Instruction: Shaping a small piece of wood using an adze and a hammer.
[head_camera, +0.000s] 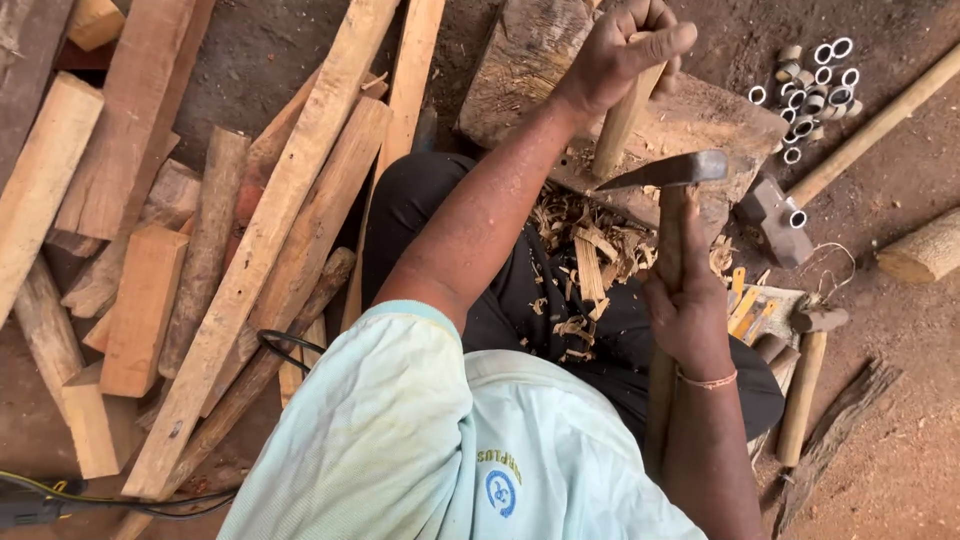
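- The left hand is clenched around the top of a pale wooden stick, standing it upright on the chopping block
- The right hand is wrapped tight on the handle of an adze, blade touching the stick's lower end
- Wood shavings lie on the lap; metal rings sit beyond the block

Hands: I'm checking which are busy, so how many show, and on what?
2. The left hand grips an upright wooden stick stood on the chopping block. The right hand holds the adze by its handle, blade against the stick.
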